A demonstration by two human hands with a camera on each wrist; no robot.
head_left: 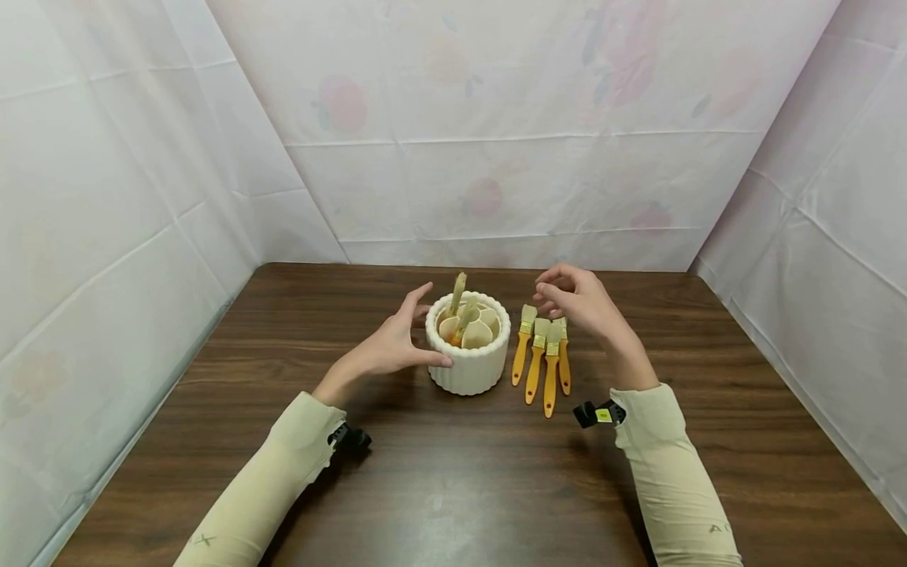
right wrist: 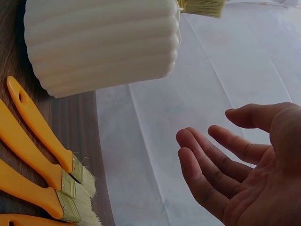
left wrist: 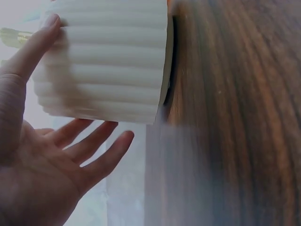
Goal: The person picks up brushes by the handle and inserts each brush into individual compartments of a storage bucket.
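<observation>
Left hand (head_left: 388, 345) spread, thumb touching ribbed holder (head_left: 468, 367) at nine o'clock. Right hand (head_left: 575, 299) loosely curled, empty, above four brushes (head_left: 542, 358) at three o'clock. Risk: nudged holder tipping, upright brushes (head_left: 459, 311) spilling.

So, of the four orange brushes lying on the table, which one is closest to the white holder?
The leftmost brush, next to the ribbed white holder; the other three brushes lie further to its right.

No text on anything here can be read.
</observation>
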